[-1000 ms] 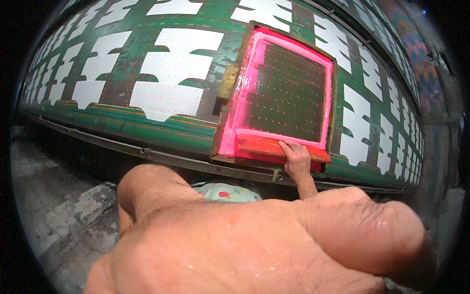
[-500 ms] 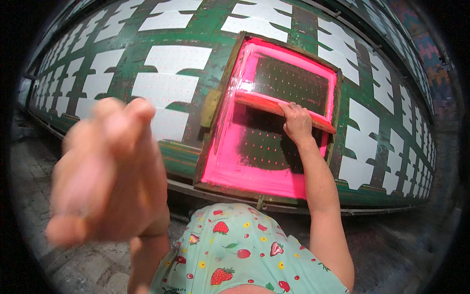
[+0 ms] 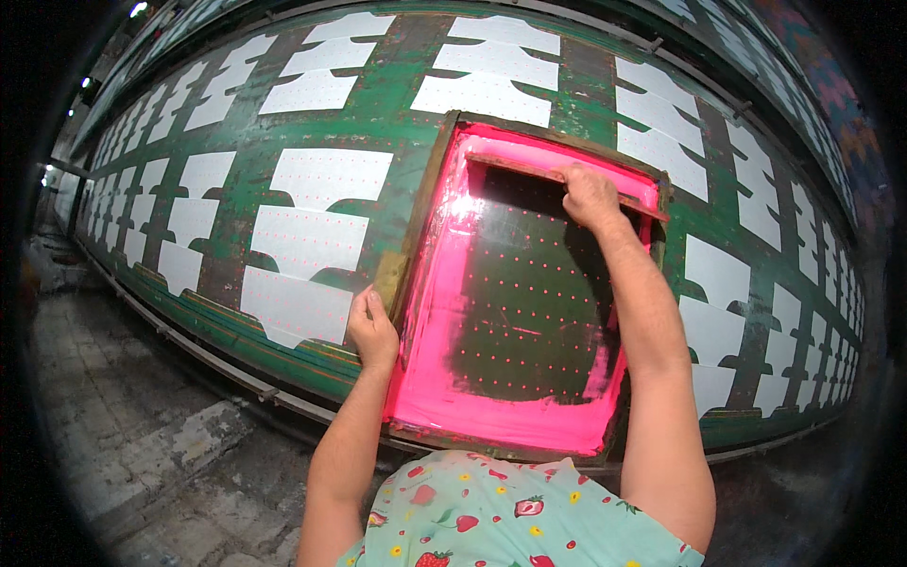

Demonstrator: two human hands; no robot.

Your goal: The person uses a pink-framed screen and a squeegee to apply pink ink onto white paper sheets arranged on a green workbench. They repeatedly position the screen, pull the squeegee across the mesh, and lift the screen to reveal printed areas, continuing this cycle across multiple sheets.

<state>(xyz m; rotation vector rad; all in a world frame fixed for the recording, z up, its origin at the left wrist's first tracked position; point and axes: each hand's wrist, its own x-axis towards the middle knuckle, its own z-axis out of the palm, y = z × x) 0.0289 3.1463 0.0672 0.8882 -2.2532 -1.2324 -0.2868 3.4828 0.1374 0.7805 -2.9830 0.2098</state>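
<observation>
A wooden-framed printing screen (image 3: 436, 170) lies on the green table, its mesh edged in wet bright pink ink. My right hand (image 3: 590, 197) is closed over a squeegee (image 3: 520, 167) that lies across the far end of the screen. Below the squeegee, the dark mesh shows rows of small pink dots. At the frame's left side, my left hand (image 3: 372, 331) is closed at the lower end of a yellowish block (image 3: 389, 274), thumb up. Its other fingers are partly hidden.
The long green table (image 3: 397, 180) carries rows of white cut fabric pieces (image 3: 310, 236) with small pink dots, left, right and beyond the screen. A metal rail (image 3: 283, 399) runs along the near edge. Grey paved floor (image 3: 161, 463) shows at lower left.
My right hand has pushed the squeegee from the middle of the screen to its far end. My left hand, raised and blurred close to the camera before, has come down to the block on the frame.
</observation>
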